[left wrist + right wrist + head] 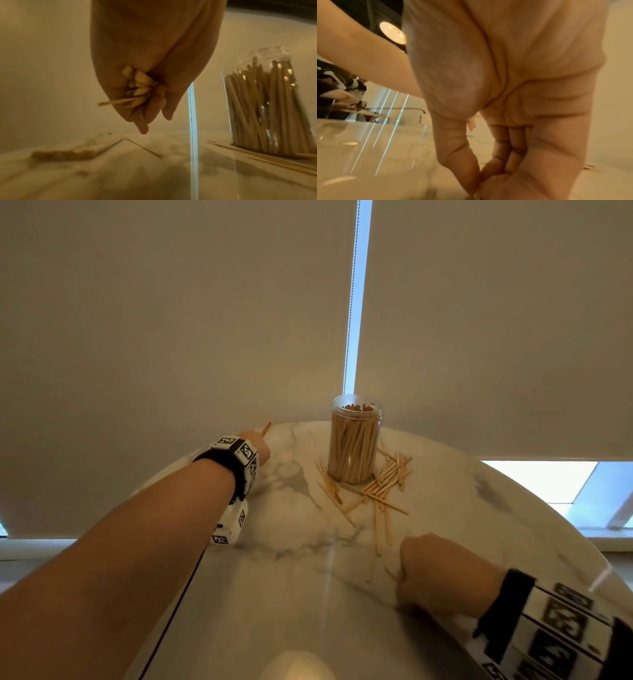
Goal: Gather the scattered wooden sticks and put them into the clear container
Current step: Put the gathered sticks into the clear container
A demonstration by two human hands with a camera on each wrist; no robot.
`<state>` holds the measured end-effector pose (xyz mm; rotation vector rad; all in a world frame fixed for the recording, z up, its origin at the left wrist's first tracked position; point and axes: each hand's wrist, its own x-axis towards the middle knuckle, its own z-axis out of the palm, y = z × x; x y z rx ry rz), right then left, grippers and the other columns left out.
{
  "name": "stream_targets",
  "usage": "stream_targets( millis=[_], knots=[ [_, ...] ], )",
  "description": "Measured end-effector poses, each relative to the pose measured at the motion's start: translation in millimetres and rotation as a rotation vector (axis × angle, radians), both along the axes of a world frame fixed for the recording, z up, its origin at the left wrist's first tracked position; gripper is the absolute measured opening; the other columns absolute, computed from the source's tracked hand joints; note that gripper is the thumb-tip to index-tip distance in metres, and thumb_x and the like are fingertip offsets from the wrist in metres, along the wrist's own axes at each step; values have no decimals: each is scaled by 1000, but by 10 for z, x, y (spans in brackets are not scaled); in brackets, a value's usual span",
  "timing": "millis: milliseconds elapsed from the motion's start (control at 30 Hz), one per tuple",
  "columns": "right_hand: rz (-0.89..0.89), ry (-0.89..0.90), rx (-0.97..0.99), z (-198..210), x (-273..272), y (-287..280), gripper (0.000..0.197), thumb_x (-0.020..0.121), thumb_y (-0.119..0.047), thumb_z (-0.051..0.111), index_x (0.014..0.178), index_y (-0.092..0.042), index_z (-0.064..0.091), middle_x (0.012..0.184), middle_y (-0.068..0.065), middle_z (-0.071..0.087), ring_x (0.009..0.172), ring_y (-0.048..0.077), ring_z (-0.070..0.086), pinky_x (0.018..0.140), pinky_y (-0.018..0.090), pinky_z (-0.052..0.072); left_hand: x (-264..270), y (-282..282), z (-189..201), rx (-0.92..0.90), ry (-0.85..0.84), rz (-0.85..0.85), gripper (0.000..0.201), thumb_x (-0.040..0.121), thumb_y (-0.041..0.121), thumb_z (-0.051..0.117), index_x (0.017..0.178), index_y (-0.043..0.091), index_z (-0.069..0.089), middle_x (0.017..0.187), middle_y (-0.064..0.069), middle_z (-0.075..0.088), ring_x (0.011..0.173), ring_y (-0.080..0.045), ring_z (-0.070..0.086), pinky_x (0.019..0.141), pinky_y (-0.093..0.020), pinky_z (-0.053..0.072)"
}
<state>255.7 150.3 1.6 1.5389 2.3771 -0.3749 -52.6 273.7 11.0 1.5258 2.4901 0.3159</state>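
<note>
**Stick collection: current state**

The clear container (355,440) stands upright on the marble table (479,508), filled with sticks. Scattered wooden sticks (383,477) lie around its base. The left hand (145,88) grasps a stick bundle (137,86). The right hand (442,573) rests near the sticks, thumb and fingertips pinched; contents cannot be determined.

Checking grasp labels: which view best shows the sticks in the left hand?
The left wrist view: the left hand curls round a bundle of sticks, ends facing the camera. The head view shows only one stick tip past that hand. The right wrist view shows none.
</note>
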Motion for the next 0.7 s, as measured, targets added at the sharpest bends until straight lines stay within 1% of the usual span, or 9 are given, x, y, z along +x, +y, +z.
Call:
stream_targets(
  millis=[133, 200, 267, 333, 433, 533, 600, 633, 700],
  knots=[
    [-175, 240, -41, 110, 2, 405, 25, 87, -27, 64, 90, -4, 72, 78, 7, 76, 73, 22, 75, 74, 36, 62, 59, 177, -242, -92, 56, -62, 28, 101, 16, 49, 124, 8, 63, 126, -17, 63, 114, -30, 61, 92, -32, 47],
    [-279, 334, -15, 120, -56, 652, 22, 88, -20, 61, 79, -2, 71, 66, 7, 75, 59, 19, 73, 70, 34, 64, 84, 142, -290, -120, 128, -73, 9, 101, 31, 50, 105, 28, 57, 120, -12, 65, 108, -29, 62, 94, -35, 46],
    [-274, 285, 17, 89, -148, 844, 25, 89, -19, 58, 70, -6, 66, 65, 4, 73, 56, 16, 69, 68, 30, 62, 82, 119, -311, -134, 175, -57, 20, 93, 41, 59, 88, 21, 54, 114, -12, 68, 106, -29, 63, 100, -39, 47],
    [-229, 181, 53, 28, -257, 929, 28, 95, -28, 55, 78, -9, 65, 82, 5, 72, 73, 19, 67, 72, 30, 59, 95, 69, -327, -128, 219, -56, 21, 91, 35, 61, 97, 15, 63, 122, -13, 66, 116, -29, 60, 108, -40, 41],
    [-164, 82, 100, -10, -393, 937, 38, 95, -47, 55, 99, -10, 65, 104, 8, 69, 94, 24, 67, 82, 32, 56, 133, -15, -335, -128, 283, -42, 31, 98, 22, 52, 122, 5, 61, 139, -12, 54, 130, -25, 51, 114, -31, 29],
    [-81, -27, 130, 35, -478, 845, 39, 99, -38, 56, 116, -4, 66, 117, 10, 67, 109, 25, 65, 88, 32, 52, 140, -135, -352, -122, 252, -50, 28, 100, 17, 44, 115, 5, 64, 133, -11, 59, 134, -24, 47, 119, -31, 21],
    [-37, -58, 103, 52, -488, 810, 28, 100, -25, 53, 108, -2, 68, 110, 10, 68, 102, 24, 66, 84, 30, 53, 188, -258, -333, -121, 227, -65, 29, 102, 17, 39, 113, 5, 64, 118, -9, 63, 125, -24, 54, 117, -32, 23],
    [-24, -78, 103, 56, -481, 785, 24, 100, -21, 52, 93, -3, 68, 97, 8, 67, 89, 22, 65, 73, 28, 53, 213, -321, -331, -105, 219, -81, 29, 103, 16, 39, 114, 4, 63, 113, -8, 63, 120, -25, 57, 114, -32, 28],
    [-27, -140, 117, 44, -457, 712, 28, 97, -20, 54, 72, -8, 56, 77, 5, 54, 71, 19, 55, 60, 26, 46, 292, -441, -316, -91, 187, -86, 27, 103, 14, 40, 115, 2, 62, 118, -11, 65, 113, -27, 62, 100, -31, 43]
  ],
)
